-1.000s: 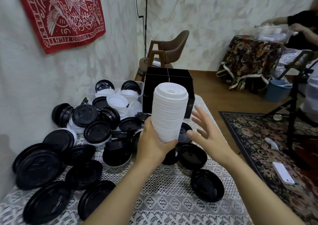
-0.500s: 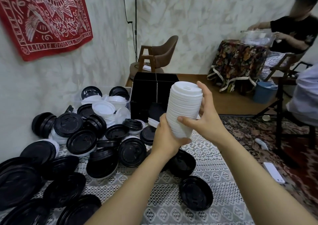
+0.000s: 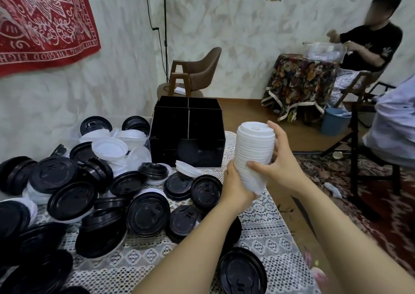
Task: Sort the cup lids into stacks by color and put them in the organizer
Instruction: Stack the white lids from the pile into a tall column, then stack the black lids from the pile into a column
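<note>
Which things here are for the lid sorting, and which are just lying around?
For the job: white lid stack, gripped by left hand and right hand; black organizer; loose black lids; loose white lids.
Just lying about: brown chair; red wall hanging; blue bucket; patterned rug.

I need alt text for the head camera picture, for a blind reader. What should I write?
Two hands hold up a tall stack of white lids: the left hand grips its base, the right hand its side. Behind stands a black organizer; loose black lids litter the lace tablecloth.
</note>
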{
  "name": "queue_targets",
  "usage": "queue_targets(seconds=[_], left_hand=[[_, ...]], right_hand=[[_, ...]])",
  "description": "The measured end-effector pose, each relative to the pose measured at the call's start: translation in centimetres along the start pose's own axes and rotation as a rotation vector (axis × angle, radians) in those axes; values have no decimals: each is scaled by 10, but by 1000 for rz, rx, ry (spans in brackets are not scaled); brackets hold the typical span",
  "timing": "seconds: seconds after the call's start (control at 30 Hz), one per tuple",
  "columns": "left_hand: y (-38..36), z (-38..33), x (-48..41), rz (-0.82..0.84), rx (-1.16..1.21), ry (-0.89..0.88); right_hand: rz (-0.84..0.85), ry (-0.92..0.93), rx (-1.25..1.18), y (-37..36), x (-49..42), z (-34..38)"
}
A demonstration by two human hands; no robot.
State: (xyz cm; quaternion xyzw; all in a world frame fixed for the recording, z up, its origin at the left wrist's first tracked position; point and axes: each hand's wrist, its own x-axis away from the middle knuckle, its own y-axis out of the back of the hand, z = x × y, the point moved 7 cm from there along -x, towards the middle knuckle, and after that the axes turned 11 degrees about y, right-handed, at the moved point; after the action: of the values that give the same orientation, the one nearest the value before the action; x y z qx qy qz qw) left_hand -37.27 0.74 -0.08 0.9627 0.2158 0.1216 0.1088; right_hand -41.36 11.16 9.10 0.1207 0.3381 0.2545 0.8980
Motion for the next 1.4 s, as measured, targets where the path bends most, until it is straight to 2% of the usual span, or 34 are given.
queue_targets(seconds=[0.27,0.4,0.53,0.77,1.03,1.13,1.27,1.4], left_hand=[[13,7,-18,-83,-71,78],[22,15,-20,-160,-21,193],[28,18,-23,-226,-171,161],[29,14,-20,-211,-134,169],[37,-10,-6,-205,-47,111],[43,-18,4,-211,-106,85],[51,-28,24,-177,-173,-24],[63,-40,52,-193,-161,-206]], right_hand=[[-13,-13,-44,-20,-12,-20],[-2,-20,-71,-33,-16,-23],[26,-35,-69,-41,-11,-27],[19,-66,-75,-41,-3,-30],[-11,-72,-51,-37,-2,-25],[-24,-76,-13,-32,4,-20],[-66,0,156,-29,16,4],[-72,82,356,-40,35,33]])
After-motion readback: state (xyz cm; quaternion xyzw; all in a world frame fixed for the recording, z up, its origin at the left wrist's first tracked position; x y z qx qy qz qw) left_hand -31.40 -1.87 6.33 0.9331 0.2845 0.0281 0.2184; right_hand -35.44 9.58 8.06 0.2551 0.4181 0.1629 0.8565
